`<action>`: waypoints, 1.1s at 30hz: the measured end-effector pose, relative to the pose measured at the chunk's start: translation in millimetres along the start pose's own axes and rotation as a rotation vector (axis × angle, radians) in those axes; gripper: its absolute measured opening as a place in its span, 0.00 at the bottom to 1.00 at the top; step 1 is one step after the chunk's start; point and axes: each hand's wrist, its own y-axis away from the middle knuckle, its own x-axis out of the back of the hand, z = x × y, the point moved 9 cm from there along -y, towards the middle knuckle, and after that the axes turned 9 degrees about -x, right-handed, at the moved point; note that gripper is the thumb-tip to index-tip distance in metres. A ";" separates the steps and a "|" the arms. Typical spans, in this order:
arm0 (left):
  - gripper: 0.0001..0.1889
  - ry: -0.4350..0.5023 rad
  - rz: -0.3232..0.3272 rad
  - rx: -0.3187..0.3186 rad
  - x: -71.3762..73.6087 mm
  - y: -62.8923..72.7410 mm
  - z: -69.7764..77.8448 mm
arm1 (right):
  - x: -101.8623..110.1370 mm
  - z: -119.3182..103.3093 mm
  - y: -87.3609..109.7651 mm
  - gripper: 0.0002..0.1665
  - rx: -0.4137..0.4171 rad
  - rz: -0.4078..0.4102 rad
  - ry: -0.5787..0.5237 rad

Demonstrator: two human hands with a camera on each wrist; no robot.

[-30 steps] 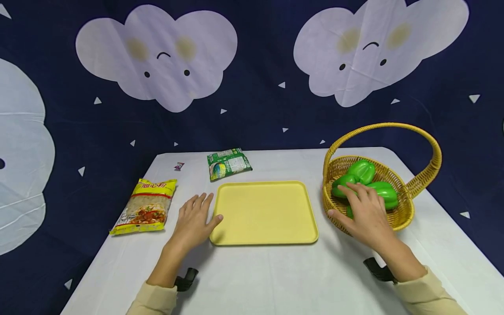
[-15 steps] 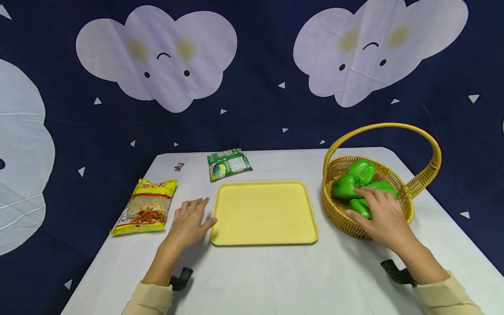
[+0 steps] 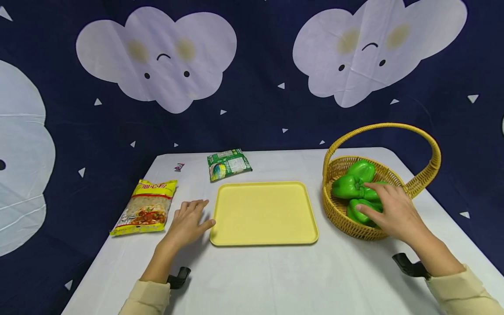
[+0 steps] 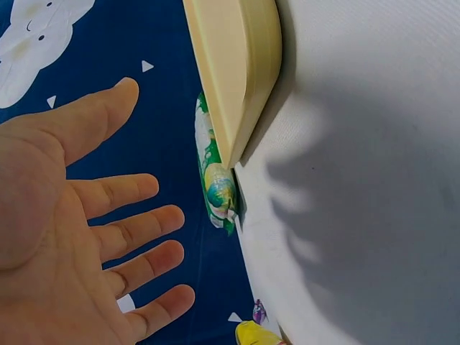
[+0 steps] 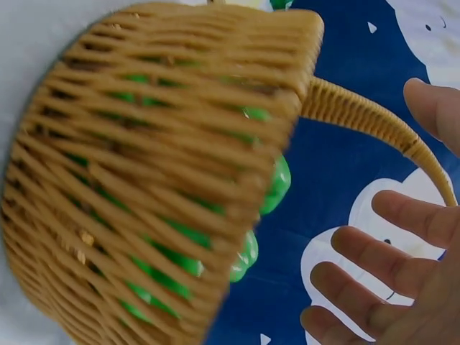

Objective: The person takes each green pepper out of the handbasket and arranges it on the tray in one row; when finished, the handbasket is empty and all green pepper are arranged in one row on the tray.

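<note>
Several green bell peppers [image 3: 348, 187] lie in a round wicker basket [image 3: 334, 218] with a tall arched handle, at the right of the table. My right hand [image 3: 397, 214] hovers over the basket's near right side, fingers spread, holding nothing; it hides part of the peppers. In the right wrist view the woven wall [image 5: 165, 158] fills the left, and the fingers stand apart from it. Left of the yellow tray [image 3: 264, 214], my left hand [image 3: 187, 223] is held above the table with its fingers extended. The left wrist view shows its palm [image 4: 43, 237] bare.
A yellow bag of dry food [image 3: 147, 208] lies at the table's left. Behind the tray are a green packet [image 3: 229, 165] and a tiny wrapped piece [image 3: 179, 167]. A dark blue cloth with clouds [image 3: 260, 122] hangs behind the white table [image 3: 267, 280].
My right hand has moved right and slightly nearer over the basket, uncovering more of the peppers. The left hand has drifted slightly left, away from the tray.
</note>
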 end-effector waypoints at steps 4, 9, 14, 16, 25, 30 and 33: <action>0.34 0.022 -0.009 -0.023 -0.9 -0.8 -0.4 | 4.0 3.3 -5.8 0.38 0.001 -0.038 -0.004; 0.34 0.054 -0.020 -0.042 -1.8 -1.3 0.6 | 7.5 5.7 -12.3 0.38 -0.002 -0.066 -0.020; 0.34 0.075 -0.035 -0.057 -2.3 -2.0 1.5 | 10.0 6.0 -19.6 0.38 0.006 -0.088 -0.017; 0.34 0.087 -0.046 -0.064 -3.6 -2.7 1.1 | 10.5 6.6 -21.8 0.38 0.007 -0.099 -0.018; 0.33 0.128 -0.112 -0.095 -10.4 -6.2 0.0 | 2.6 10.2 -24.5 0.38 0.036 -0.179 -0.062; 0.34 0.164 -0.142 -0.110 -14.1 -7.0 -0.6 | -5.9 14.4 -22.4 0.39 0.050 -0.252 -0.086; 0.34 0.185 -0.166 -0.115 -16.6 -7.1 -1.4 | -11.3 16.7 -20.2 0.39 0.054 -0.303 -0.106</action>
